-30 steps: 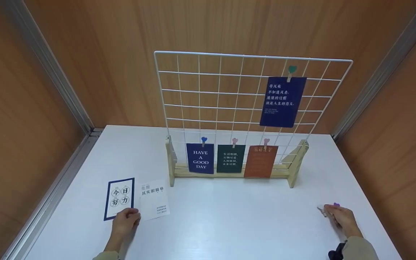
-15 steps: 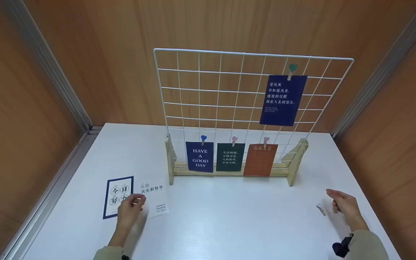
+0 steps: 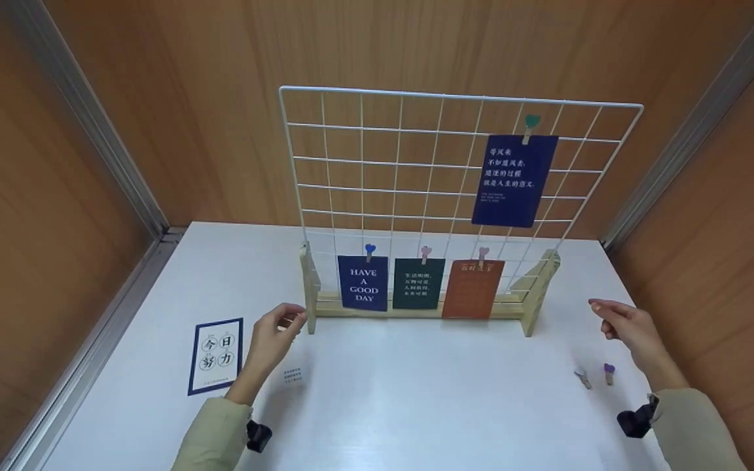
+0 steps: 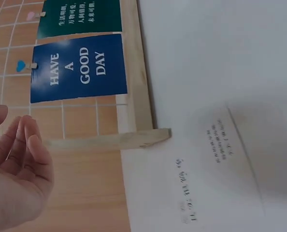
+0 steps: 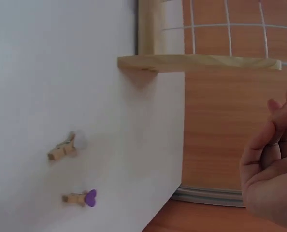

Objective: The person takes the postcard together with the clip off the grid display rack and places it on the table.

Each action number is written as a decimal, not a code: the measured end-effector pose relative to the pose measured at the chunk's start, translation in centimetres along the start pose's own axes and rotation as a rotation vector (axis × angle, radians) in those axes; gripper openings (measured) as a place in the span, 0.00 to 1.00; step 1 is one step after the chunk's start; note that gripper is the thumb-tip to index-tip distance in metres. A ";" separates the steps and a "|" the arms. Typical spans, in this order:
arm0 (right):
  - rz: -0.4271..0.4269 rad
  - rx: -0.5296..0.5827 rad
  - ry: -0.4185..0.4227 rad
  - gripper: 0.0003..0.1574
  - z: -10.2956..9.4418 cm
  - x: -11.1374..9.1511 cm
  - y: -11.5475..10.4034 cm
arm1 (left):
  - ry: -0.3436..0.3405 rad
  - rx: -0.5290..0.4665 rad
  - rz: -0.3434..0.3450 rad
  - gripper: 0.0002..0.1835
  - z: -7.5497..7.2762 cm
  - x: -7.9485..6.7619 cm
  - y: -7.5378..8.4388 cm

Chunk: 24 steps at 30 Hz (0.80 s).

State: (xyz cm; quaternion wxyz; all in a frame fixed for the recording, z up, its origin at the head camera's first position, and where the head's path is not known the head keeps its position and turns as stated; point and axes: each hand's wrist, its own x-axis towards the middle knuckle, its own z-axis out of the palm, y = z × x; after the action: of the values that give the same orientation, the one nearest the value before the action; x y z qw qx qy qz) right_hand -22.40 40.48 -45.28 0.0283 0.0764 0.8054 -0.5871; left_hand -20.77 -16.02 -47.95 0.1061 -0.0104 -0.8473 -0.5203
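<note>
My left hand (image 3: 277,330) is raised in front of the rack's left foot, thumb and fingertips apart and nothing between them. Below it lies a white card (image 4: 201,169) with dark lettering, partly hidden by the arm in the head view. A blue-bordered white card (image 3: 215,356) lies left of the forearm. On the right, my right hand (image 3: 629,327) hovers over the table with loosely bent fingers and holds nothing visible. Below it lie two small wooden clothespins, one with a purple heart (image 3: 609,369) and one with a pale top (image 3: 583,378).
A white wire grid (image 3: 439,134) stands in a wooden base (image 3: 416,314) at the back. Clipped to it are a navy card (image 3: 514,183) high on the right, and below, a blue card (image 3: 363,284), a green card (image 3: 419,284) and an orange card (image 3: 473,291). Wood-look walls enclose the table.
Both hands have risen and moved toward the rack. The left hand has left the blue-bordered card and swung right; the right hand has left the clothespins, which stay on the table.
</note>
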 end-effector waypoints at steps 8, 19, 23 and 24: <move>-0.131 -0.075 -0.025 0.13 0.6 0.4 -3.8 | -0.049 -0.019 0.150 0.08 1.2 1.7 3.4; -0.281 -0.126 -0.024 0.13 1.2 1.0 -9.2 | -0.147 -0.029 0.222 0.08 3.6 3.4 7.4; -0.309 -0.122 -0.018 0.13 1.5 1.1 -11.0 | -0.166 0.002 0.232 0.08 4.3 3.7 8.6; -0.315 -0.121 -0.019 0.13 1.5 1.2 -11.3 | -0.170 0.018 0.233 0.08 4.5 3.8 8.9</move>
State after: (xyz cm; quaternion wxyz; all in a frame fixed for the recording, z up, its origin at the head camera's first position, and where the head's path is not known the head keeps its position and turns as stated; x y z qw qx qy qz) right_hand -25.38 35.75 -35.26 -0.0518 -0.0581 0.8411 -0.5352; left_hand -24.13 -8.35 -41.39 0.0940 -0.1517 -0.8510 -0.4939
